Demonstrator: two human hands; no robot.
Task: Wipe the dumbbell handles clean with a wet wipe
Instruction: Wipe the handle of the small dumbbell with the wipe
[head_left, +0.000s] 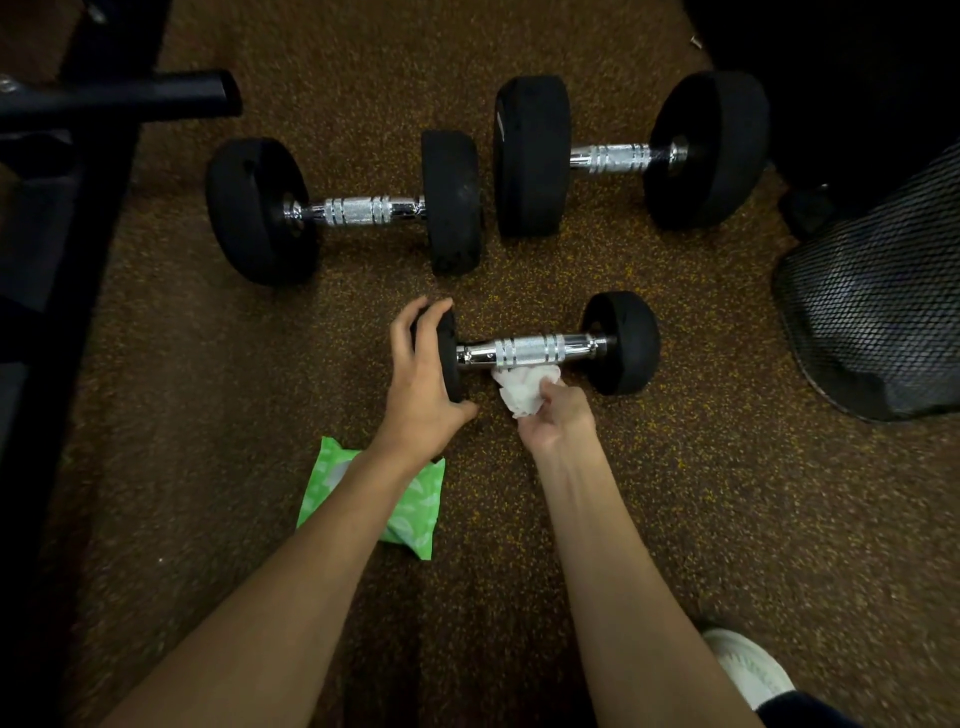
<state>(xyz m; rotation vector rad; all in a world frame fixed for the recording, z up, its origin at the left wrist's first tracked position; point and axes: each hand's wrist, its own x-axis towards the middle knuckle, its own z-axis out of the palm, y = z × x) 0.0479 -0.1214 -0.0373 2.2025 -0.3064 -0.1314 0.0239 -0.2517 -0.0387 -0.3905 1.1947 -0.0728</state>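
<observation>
A: Where's the one being cleaned?

B: The small dumbbell (540, 349) lies on the speckled floor (675, 519), nearest the person, its chrome handle (530, 351) running left to right. The wet wipe (522, 389) is bunched and pressed against the handle's near underside.

A: And the hands?

B: The right hand (558, 413) is closed around the wad, fingers pinching it up to the metal. The left hand (423, 374) is spread over the left head (448, 358), fingers draped across the top, thumb low on the near side, steadying it.

A: What else is around?

B: Two bigger dumbbells further off: the left dumbbell (345, 210) and the right dumbbell (631, 153), handles bare. The green wipes pack (410, 506) lies under the left forearm. A black mesh bin (878, 322) stands to the right.

A: What could go wrong?

B: Round heads roll. I'd judge that if the left hand eases off while the wipe drags, the dumbbell could roll away. The crumpled wad may also skip the knurled grooves and the far side, leaving them dirty. And the forearm could nudge the pack.
</observation>
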